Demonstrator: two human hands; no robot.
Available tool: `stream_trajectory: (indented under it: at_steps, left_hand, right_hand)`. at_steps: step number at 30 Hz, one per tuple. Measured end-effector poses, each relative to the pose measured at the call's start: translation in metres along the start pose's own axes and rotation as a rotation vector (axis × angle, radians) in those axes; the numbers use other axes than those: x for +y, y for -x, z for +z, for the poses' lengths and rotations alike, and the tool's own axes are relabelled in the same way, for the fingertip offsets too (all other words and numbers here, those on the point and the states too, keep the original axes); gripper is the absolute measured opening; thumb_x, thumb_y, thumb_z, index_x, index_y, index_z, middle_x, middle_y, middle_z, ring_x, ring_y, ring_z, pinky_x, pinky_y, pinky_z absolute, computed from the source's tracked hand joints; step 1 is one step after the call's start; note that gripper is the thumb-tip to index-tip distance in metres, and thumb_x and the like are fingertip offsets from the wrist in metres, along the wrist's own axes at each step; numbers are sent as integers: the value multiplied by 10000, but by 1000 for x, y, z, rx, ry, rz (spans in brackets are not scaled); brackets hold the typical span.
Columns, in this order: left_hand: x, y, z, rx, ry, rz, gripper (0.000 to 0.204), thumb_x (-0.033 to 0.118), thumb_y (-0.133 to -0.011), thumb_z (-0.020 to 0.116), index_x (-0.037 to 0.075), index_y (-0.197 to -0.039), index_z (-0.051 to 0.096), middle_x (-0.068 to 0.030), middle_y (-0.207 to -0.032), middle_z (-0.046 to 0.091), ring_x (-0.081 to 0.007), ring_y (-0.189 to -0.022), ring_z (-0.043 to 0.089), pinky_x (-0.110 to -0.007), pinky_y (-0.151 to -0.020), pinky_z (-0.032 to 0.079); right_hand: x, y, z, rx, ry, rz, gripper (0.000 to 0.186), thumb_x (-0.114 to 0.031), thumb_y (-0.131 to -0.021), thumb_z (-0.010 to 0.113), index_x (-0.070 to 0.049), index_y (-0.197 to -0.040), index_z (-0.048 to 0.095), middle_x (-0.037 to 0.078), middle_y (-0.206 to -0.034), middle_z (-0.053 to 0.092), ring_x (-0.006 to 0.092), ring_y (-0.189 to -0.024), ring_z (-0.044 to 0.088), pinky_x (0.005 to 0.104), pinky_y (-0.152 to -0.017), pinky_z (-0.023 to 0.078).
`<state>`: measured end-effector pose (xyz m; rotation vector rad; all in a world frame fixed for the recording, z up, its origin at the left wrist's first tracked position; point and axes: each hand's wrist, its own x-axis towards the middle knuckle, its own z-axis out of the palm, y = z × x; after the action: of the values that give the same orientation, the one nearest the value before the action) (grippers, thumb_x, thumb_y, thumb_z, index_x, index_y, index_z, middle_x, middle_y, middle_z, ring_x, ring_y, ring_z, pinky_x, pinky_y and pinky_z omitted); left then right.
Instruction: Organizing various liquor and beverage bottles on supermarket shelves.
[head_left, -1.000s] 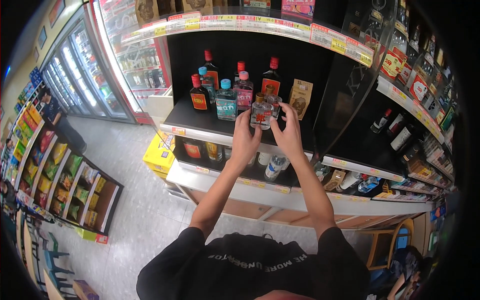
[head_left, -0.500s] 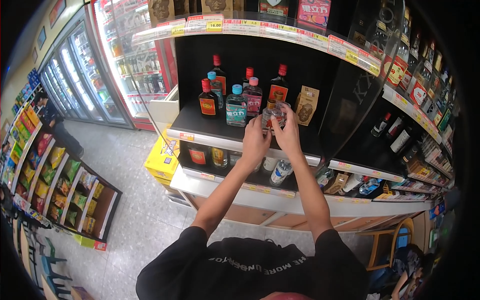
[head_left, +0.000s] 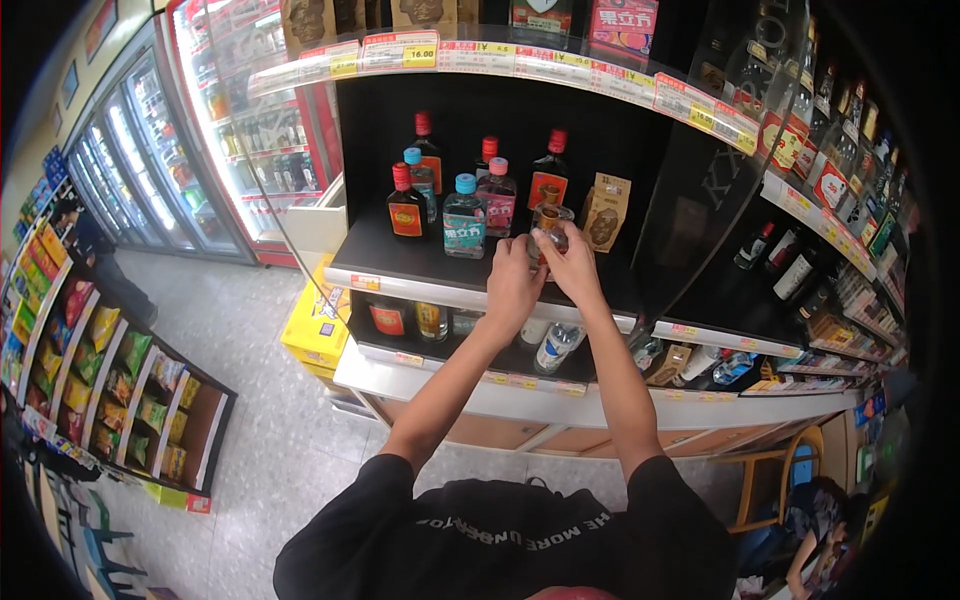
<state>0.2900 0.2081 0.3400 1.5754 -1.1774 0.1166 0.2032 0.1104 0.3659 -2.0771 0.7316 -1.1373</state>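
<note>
My left hand (head_left: pixel 514 280) and my right hand (head_left: pixel 570 268) meet at the front of a black shelf (head_left: pixel 400 262). Between them is a small clear bottle (head_left: pixel 550 212) with a brownish-gold top, its lower part covered by my fingers. Both hands are closed around it; whether it rests on the shelf is hidden. Left of my hands stand a square bottle with a teal label and blue cap (head_left: pixel 465 218), a pink-labelled bottle (head_left: pixel 498 198) and a dark red-capped bottle (head_left: pixel 408 205). A brown paper package (head_left: pixel 606 214) stands just right of them.
Above hangs a shelf edge with price tags (head_left: pixel 500 56). A lower shelf holds more bottles, one clear with a blue-and-white label (head_left: pixel 558 348). A dark panel (head_left: pixel 690 190) borders the right side. Yellow cartons (head_left: pixel 318 325) sit on the floor; a snack rack (head_left: pixel 120 380) stands left.
My right hand has shifted slightly lower and left, closer to my left hand around the bottle. The view has shifted slightly, and the surrounding goods stay in place.
</note>
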Motion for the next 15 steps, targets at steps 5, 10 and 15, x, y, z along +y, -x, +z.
stream_trajectory:
  at_steps: [5, 10, 15]
  left_hand:
    - [-3, 0, 2, -59, 25, 9, 494, 138, -822, 765, 37, -1239, 520, -197, -1075, 659, -403, -993, 647, -465, -802, 525]
    - [-3, -3, 7, -157, -30, -59, 529, 210, -839, 767, 45, -1270, 510, -191, -1099, 700, -408, -991, 674, -495, -783, 538]
    - [-2, -4, 1, -206, -161, -43, 542, 284, -807, 795, 57, -1231, 545, -201, -993, 709, -405, -942, 682, -503, -738, 537]
  right_hand:
    - [-6, 0, -8, 1, -63, -23, 537, -401, -902, 725, 30, -1206, 623, 234, -1053, 648, 356, -953, 664, 415, -817, 527]
    - [4, -4, -8, 14, 14, -116, 474, -386, -898, 725, 12, -1145, 650, 209, -1083, 637, 363, -1012, 637, 424, -866, 506]
    - [-9, -3, -9, -31, -59, -79, 455, -343, -911, 714, 31, -1160, 644, 226, -1153, 651, 374, -1036, 656, 412, -880, 513]
